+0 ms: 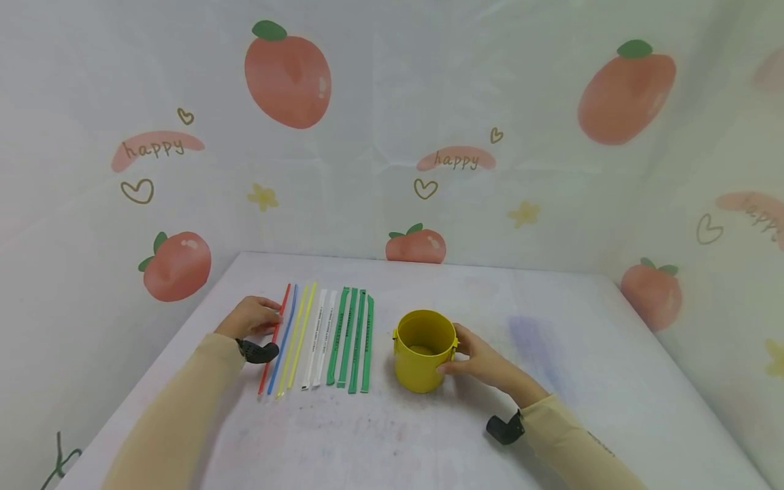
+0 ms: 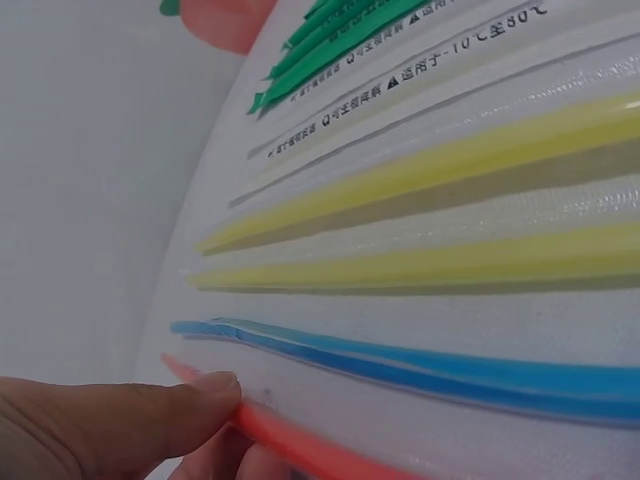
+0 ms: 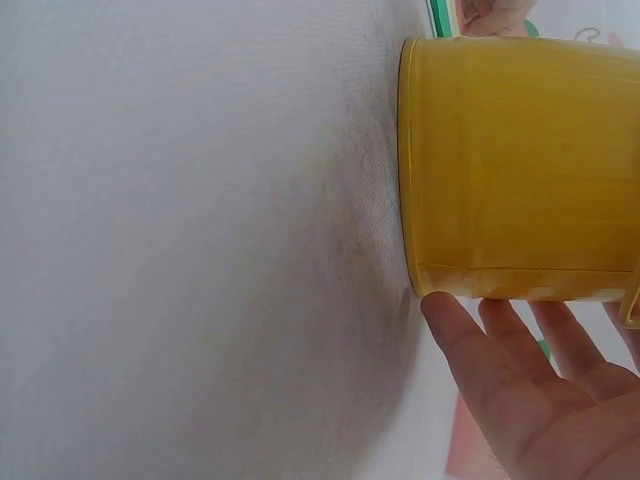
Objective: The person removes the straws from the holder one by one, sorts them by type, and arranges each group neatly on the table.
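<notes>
With thumb and fingers, my left hand [image 1: 254,317] pinches the red straw [image 1: 272,354] at the left end of a row of straws. In the left wrist view, the thumb [image 2: 205,395] lies over this red straw [image 2: 290,440] near its far end. Beside it lie a blue straw [image 1: 284,340] and two yellow straws [image 1: 303,333]. A yellow bucket [image 1: 419,371] stands upright to the right of the row. My right hand [image 1: 484,357] rests on the bucket's right side, its fingers [image 3: 520,345] fairly straight with their tips against the wall.
Two white paper-wrapped straws [image 1: 317,340] and several green-wrapped straws [image 1: 355,340] lie between the yellow straws and the bucket. A white cloth printed with fruit hangs behind the table [image 1: 392,442]. A bluish stain [image 1: 539,347] marks the table's right part.
</notes>
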{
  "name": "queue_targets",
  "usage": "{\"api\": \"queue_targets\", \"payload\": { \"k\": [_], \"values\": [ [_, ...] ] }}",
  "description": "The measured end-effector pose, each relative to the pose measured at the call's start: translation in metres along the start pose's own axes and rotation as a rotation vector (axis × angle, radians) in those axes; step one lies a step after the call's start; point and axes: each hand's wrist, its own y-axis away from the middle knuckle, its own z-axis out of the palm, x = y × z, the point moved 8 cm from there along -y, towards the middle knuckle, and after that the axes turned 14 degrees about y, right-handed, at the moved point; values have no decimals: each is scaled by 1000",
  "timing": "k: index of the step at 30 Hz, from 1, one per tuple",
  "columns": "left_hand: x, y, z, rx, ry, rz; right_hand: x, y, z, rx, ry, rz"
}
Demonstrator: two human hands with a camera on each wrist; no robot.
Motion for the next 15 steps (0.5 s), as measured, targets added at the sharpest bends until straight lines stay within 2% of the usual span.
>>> {"api": "queue_targets", "payload": {
  "k": [7, 15],
  "values": [
    [3, 0, 2, -8, -4, 27, 0, 0, -1, 5, 5, -7],
    [2, 0, 2, 1, -5, 23, 0, -1, -1, -4, 5, 5]
  ]
}}
